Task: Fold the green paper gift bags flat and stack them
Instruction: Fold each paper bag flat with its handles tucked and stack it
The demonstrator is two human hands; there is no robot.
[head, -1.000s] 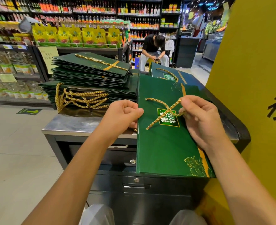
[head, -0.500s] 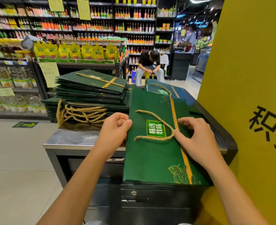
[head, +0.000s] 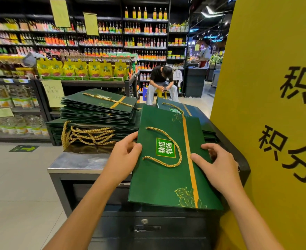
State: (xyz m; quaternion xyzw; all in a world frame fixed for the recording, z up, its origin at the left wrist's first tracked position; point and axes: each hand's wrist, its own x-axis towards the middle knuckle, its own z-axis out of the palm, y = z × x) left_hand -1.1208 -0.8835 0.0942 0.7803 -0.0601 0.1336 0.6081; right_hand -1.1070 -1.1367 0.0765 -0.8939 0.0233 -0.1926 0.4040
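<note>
Stocked shelves [head: 145, 38] are seen at twelve o'clock; a seated person [head: 162, 82] beneath them; a yellow sign [head: 274, 105] at three o'clock.

Both bare forearms reached forward, the left hand [head: 125, 156] curled with fingers bent inward and the right hand [head: 218, 165] spread palm-down, its fingers extended leftward.

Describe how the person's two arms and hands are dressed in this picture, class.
Both forearms are bare as far as the picture shows, with no sleeves. The left hand and right hand wear no gloves, and no rings, watch or bracelet can be seen.
</note>
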